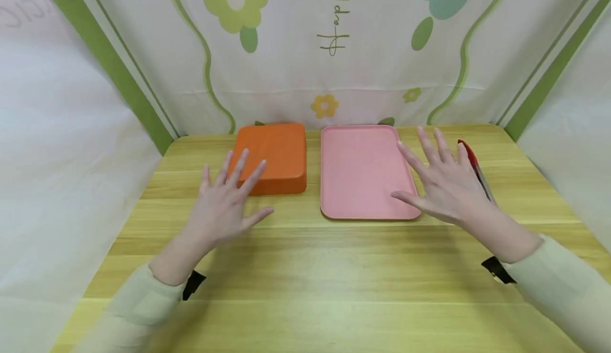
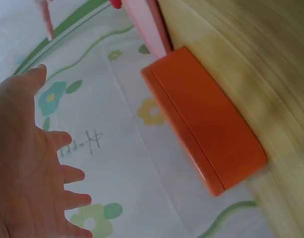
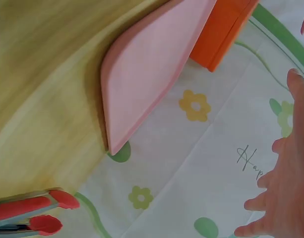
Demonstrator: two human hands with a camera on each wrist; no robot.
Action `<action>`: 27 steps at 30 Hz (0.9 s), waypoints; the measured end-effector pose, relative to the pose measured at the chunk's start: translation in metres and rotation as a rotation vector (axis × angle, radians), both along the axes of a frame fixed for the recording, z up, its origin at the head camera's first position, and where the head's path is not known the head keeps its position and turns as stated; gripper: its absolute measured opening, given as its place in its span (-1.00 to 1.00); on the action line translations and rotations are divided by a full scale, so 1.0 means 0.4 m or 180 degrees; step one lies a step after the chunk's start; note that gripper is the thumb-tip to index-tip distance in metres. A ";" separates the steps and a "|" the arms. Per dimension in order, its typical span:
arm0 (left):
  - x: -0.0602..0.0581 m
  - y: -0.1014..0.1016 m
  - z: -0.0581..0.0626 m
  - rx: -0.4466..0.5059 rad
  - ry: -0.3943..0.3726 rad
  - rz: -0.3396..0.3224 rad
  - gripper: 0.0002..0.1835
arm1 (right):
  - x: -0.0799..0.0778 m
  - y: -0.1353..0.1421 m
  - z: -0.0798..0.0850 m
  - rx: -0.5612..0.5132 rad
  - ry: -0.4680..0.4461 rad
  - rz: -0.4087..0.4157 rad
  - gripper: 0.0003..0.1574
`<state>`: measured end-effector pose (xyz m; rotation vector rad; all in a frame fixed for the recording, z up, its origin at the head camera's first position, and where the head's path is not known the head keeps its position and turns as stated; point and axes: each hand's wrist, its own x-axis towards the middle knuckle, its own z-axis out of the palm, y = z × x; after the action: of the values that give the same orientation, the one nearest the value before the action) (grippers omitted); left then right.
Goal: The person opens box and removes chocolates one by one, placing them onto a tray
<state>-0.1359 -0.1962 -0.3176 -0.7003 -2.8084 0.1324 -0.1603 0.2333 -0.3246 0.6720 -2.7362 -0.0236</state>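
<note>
In the head view, the left hand (image 1: 220, 211) is seen at centre left of the frame, and the right hand (image 1: 452, 191) is seen at centre right. Both hands are released: the fingers are spread apart and kept straight, and nothing is grasped by either of them. The orange box (image 1: 274, 154) is placed on the table (image 1: 310, 284) left of the frame's centre, and its lower left part is covered by the fingers of the left hand. In the left wrist view, however, the box is shown at right of centre, well apart from this hand. The pink tray (image 1: 363, 173) is laid flat on the table, right of the box, and a narrow strip of wood is left between the two. Its right edge is partly covered by the right hand, but in the right wrist view a clear gap is shown between hand and tray. At the right of the head view, the tongs (image 1: 470, 154) are partly hidden behind the right hand; in the lower left of the right wrist view, their two red tips are displayed. The upper part of the head view is filled by a white cloth (image 1: 286, 72), on which flowers and green leaves are printed. Both forearms are covered by pale sleeves (image 1: 568, 284).
</note>
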 end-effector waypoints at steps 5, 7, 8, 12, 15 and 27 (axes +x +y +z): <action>-0.015 -0.028 0.006 -0.0107 -0.0023 0.0076 -0.01 | -0.018 -0.024 0.022 0.0134 0.0033 0.0045 0.24; -0.020 -0.037 0.011 -0.0097 -0.0021 0.0101 0.00 | -0.025 -0.035 0.031 0.0195 0.0038 0.0068 0.25; -0.023 -0.041 0.013 -0.0095 -0.0014 0.0114 0.00 | -0.030 -0.040 0.035 0.0216 0.0032 0.0084 0.25; -0.028 -0.054 0.020 -0.0052 -0.0057 0.0202 0.01 | -0.048 -0.064 0.043 0.0186 -0.0067 0.0157 0.23; -0.035 -0.062 0.021 0.0026 -0.0093 0.0247 -0.01 | -0.063 -0.079 0.042 0.0082 -0.0147 0.0210 0.21; -0.078 -0.095 -0.007 0.0592 -0.0037 0.0242 -0.04 | -0.129 -0.159 0.039 -0.0126 -0.0491 0.0138 0.17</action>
<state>-0.1673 -0.2344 -0.3202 -0.5535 -2.8122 -0.1187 -0.2117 0.1696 -0.3091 0.7509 -2.8592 0.0958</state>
